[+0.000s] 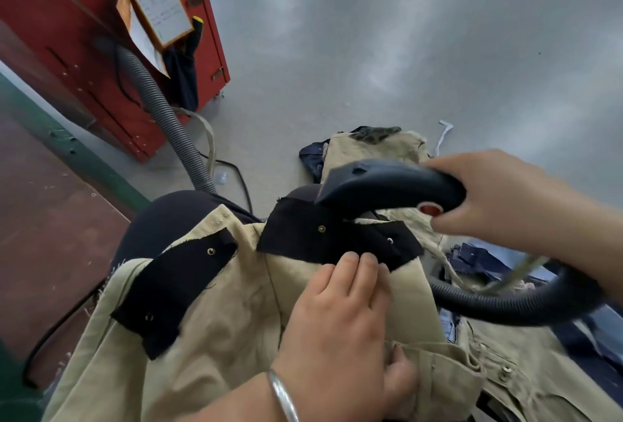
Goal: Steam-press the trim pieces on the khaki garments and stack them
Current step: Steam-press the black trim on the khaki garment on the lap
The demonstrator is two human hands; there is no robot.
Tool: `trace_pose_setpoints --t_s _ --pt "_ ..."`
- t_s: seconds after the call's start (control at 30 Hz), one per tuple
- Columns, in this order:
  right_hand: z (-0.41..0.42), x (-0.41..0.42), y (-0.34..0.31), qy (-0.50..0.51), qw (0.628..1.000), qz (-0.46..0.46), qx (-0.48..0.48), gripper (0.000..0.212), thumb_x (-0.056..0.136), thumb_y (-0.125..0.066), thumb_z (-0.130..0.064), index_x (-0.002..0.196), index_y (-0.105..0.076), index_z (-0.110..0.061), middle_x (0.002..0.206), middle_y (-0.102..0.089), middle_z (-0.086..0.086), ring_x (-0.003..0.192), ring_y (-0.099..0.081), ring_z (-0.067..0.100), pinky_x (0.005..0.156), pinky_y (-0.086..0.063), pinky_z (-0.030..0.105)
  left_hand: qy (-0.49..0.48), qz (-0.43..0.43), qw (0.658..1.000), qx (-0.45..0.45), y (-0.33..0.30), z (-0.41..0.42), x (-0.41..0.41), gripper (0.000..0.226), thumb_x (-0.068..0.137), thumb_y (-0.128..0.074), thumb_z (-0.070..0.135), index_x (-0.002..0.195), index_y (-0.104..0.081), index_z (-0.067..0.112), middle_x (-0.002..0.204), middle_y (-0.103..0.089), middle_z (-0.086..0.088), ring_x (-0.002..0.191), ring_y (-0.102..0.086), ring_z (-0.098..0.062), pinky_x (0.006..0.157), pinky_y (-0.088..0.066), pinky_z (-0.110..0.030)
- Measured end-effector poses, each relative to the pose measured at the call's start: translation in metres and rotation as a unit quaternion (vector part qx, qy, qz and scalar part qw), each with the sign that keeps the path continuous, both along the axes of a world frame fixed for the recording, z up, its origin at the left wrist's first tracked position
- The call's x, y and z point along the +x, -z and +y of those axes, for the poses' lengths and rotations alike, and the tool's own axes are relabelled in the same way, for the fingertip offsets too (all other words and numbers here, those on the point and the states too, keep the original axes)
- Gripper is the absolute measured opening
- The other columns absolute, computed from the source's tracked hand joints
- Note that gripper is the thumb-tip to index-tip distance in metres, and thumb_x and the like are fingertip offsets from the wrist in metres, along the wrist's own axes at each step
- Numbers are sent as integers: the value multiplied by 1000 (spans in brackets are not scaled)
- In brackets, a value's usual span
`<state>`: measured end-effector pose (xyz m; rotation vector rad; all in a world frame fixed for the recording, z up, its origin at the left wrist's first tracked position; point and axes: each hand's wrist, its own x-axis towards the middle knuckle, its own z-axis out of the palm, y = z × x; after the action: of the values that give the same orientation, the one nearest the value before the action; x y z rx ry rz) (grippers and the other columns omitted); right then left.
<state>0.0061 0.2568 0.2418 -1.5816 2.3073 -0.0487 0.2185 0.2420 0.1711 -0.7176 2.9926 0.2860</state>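
I see the right hand (499, 199) gripping the steamer (387, 182), nozzle just above the trim (337, 236); left hand (337, 320) fingers flat, pinning garment (236, 320) below the trim.

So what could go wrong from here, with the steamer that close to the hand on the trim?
1. The left hand's fingertips rest on the edge of the black trim piece right beside the steamer head in the right hand; steam could scald them.
2. The steamer hose loops over the khaki garment and could drag or crease it.
3. The second black trim piece could be skipped.
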Motion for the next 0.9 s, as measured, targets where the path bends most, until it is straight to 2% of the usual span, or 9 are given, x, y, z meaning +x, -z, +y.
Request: trace_pose_setpoints --t_s 0.13,0.2,0.27,0.4,0.57,0.7,0.73,0.8,0.9 --pt "-6 -9 -23 38 998 -7 -43 19 64 -69 -34 82 -61 -33 56 -62 -10 43 -58 7 39 -40 24 5 7 1000 4 0 1 3 77 61 -46 54 120 -66 10 120 -63 -8 112 -58 -25 97 -46 -32" --pt "5 -18 -37 47 997 -25 -51 30 58 -63 -43 87 -63 -35 56 -64 -16 36 -58 4 32 -46 28 6 15 1000 9 1 1 5 76 61 -46 53 120 -66 10 118 -64 -8 111 -59 -25 96 -48 -32" --pt "22 -22 -46 44 998 -18 -44 39 51 -56 -51 88 -62 -41 56 -63 -14 34 -56 3 37 -53 36 7 26 1000 7 2 2 6 74 60 -48 52 118 -67 10 116 -65 -8 110 -60 -24 96 -48 -32" --pt "56 -27 -38 31 999 15 12 31 47 -52 -52 78 -55 -55 55 -59 -22 44 -55 2 40 -51 31 10 38 999 1 5 4 6 72 59 -51 52 114 -70 9 116 -67 -8 109 -62 -23 97 -45 -31" --pt "58 -15 -12 27 996 12 82 39 48 -46 -55 86 -54 -49 58 -61 -24 41 -55 2 45 -53 42 8 43 999 -15 5 3 4 72 55 -52 52 109 -72 8 114 -68 -9 106 -63 -24 96 -35 -32" --pt "28 -3 -8 -1 997 40 70 34 54 -57 -47 88 -54 -42 74 -58 -36 47 -51 0 45 -47 35 -4 41 999 -6 5 1 4 71 58 -48 52 108 -72 9 115 -67 -10 107 -62 -25 94 -35 -33" --pt "20 2 -8 -7 997 40 61 29 58 -61 -45 86 -54 -40 75 -58 -33 49 -50 0 45 -42 31 -6 41 999 -3 5 1 4 70 57 -47 52 107 -72 9 115 -67 -10 107 -62 -25 94 -35 -32" --pt "3 12 -5 -11 999 39 30 20 67 -65 -42 84 -57 -35 63 -59 -15 53 -49 -1 46 -33 26 -4 37 999 -4 5 1 3 71 57 -47 53 107 -72 9 115 -67 -10 106 -62 -25 93 -36 -32" --pt "-15 16 -7 1 999 48 -26 18 72 -72 -35 85 -60 -32 57 -54 -12 55 -47 -1 47 -30 24 -1 32 999 -3 3 0 2 71 57 -49 54 109 -71 10 115 -66 -8 107 -61 -24 93 -35 -31"
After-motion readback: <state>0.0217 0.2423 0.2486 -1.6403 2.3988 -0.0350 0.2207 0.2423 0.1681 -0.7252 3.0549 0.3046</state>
